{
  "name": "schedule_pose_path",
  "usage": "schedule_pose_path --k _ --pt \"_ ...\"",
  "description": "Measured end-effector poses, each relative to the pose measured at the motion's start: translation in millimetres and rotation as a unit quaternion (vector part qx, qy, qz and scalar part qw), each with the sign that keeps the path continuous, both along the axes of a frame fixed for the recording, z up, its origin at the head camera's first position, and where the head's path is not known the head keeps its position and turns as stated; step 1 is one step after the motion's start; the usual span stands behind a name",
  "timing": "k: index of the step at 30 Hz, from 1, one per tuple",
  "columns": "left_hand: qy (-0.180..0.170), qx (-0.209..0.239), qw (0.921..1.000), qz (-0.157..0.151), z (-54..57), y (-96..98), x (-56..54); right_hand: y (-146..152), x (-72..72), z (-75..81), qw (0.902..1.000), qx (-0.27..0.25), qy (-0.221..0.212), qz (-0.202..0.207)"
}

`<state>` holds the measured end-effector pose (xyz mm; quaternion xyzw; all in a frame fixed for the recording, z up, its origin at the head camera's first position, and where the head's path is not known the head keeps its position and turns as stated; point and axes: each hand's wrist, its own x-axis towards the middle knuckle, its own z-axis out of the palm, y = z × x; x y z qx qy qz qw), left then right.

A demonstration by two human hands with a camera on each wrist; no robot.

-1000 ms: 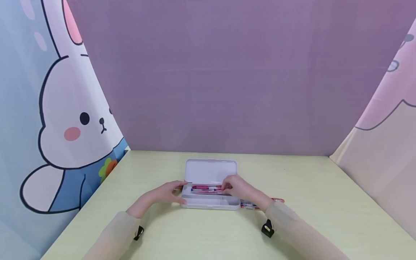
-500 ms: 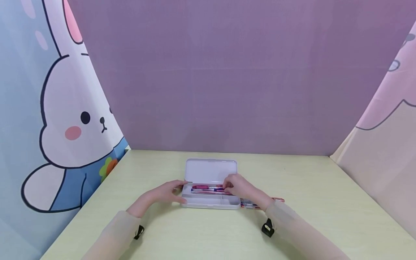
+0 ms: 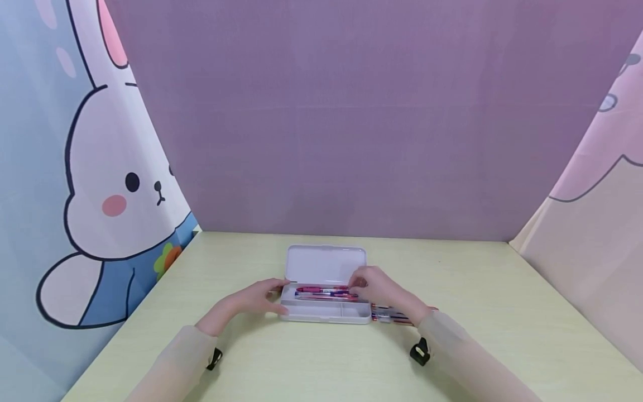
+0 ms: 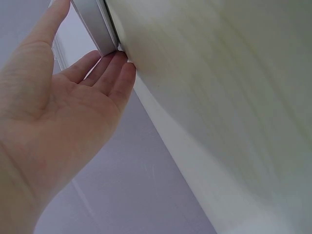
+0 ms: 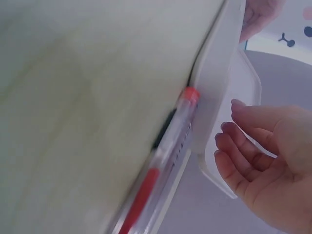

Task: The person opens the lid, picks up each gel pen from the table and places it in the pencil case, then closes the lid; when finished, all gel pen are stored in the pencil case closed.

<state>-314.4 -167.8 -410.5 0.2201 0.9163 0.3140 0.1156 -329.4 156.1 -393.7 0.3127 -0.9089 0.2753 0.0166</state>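
In the head view a white pencil case lies with its lid raised at the back. Several pens, pink, red and blue, lie in its rear compartment. My left hand rests against the case's left end, thumb at the front corner and fingers farther back; in the left wrist view those fingers touch the case end. Over the right end of the case is my right hand, fingers loosely bent. The right wrist view shows nothing held between them. The front compartments hold no visible pens.
More pens lie on the table just right of the case, partly under the right forearm; one is a clear pen with a red cap. A purple backdrop stands behind the table. Printed cloths hang on both sides.
My right hand has lifted slightly and moved right, its fingers coming away from the pens, whose right ends now show more. The left hand and the case have stayed put.
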Motion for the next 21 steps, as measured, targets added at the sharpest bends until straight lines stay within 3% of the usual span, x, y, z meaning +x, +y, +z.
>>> schedule_pose_path --k 21 --pt "-0.003 -0.001 1.0 0.006 0.7 0.1 0.2 44.2 6.9 7.4 0.9976 -0.05 0.039 0.028"
